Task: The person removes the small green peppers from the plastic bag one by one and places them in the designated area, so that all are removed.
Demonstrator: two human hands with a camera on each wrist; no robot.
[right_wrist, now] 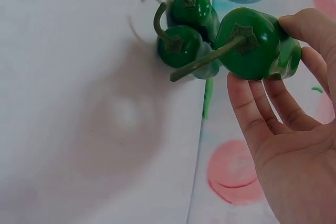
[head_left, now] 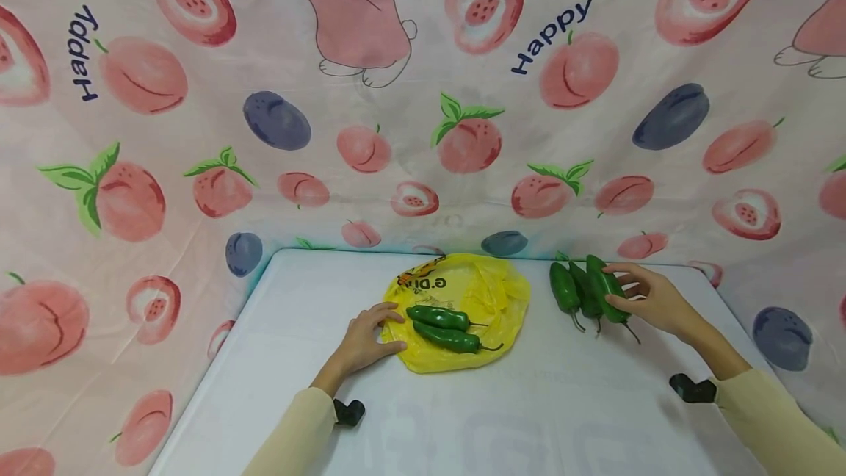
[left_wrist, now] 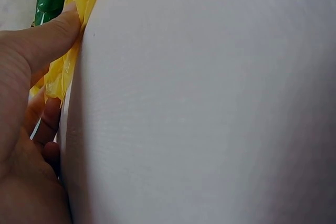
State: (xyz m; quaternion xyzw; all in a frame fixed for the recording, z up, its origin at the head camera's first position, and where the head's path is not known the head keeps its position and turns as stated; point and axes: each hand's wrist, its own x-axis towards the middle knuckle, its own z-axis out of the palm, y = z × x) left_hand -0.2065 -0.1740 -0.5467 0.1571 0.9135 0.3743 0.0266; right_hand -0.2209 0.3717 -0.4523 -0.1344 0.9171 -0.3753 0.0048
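Observation:
Two green chili peppers [head_left: 439, 318] lie side by side on a flattened yellow plastic bag [head_left: 505, 314]. At the bag's left edge is my left hand [head_left: 362, 338], thumb and fingers spread apart and touching the yellow plastic. My right hand [head_left: 657, 303] holds another green pepper [right_wrist: 249, 45] between thumb and fingers, its stem toward me. Just left of that one, two more green peppers [head_left: 564, 289] lie together near the table's back edge. In the right wrist view the held pepper stands above the table and partly overlaps those two peppers [right_wrist: 178, 45].
A white table [head_left: 515, 417] carries everything. Cloth printed with peaches [head_left: 469, 145] hangs behind it and along both sides. Dark wrist camera pieces [head_left: 692, 388] show beside both wrists.

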